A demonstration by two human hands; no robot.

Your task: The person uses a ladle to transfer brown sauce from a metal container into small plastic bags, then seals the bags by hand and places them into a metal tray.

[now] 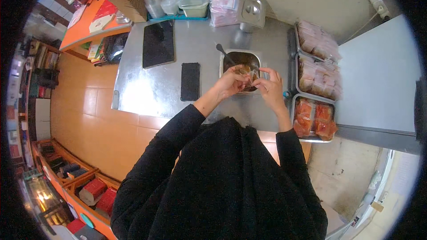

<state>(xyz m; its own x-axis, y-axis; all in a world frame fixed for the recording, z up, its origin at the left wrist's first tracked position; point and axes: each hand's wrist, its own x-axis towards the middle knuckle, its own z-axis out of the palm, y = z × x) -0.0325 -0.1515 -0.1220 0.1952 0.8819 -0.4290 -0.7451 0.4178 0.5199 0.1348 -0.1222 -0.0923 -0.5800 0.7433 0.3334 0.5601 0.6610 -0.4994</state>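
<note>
Over a square steel container [221,67] of dark brown contents, both my hands hold a small clear plastic bag [252,75]. My left hand [232,83] pinches one side of the bag, its fingers pressed together. On the other side, my right hand [270,87] grips the bag between thumb and fingers, with some fingers raised. Something brownish shows in or behind the bag; I cannot tell which. A dark-handled utensil [224,52] leans out of the container at its far left corner; its lower end is hidden.
Right of the container stand steel trays: one of orange-red packets [315,118], two of pale-topped packets [318,78]. A black phone [190,82] and a tablet [159,44] lie left. Behind are a lidded steel container [251,10], zip bag [223,11] and plastic tubs [193,4].
</note>
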